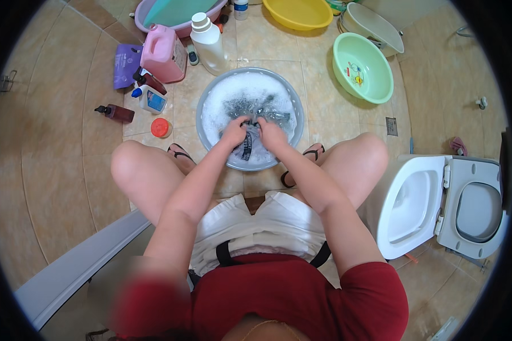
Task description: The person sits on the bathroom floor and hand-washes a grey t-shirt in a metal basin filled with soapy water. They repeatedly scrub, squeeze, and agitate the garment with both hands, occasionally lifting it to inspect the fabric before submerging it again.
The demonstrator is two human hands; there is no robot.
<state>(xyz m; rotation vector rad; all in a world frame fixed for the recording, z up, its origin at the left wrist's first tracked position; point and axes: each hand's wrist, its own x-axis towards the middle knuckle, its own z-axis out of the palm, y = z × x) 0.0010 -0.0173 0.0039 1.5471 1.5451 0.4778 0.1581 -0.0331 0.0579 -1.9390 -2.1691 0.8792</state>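
A round grey basin [199,120] full of white suds [239,84] and water stands on the floor between my feet. Dark wet fabric [244,107] shows through the foam near its middle. Both hands are over the near half of the basin, fingers closed on a grey garment [251,145] with a dark lettered band. My left hand [234,133] grips its left side, and my right hand [272,134] has the right side. The garment hangs between them into the suds; its lower part is hidden by foam. What kind of garment it is, I cannot tell.
Left of the basin stand a white bottle [209,48], a pink jug [164,57], smaller bottles and a red-lidded jar [161,128]. A green basin [363,68] lies to the right, a yellow basin [298,14] at the back. A toilet [412,196] is at my right.
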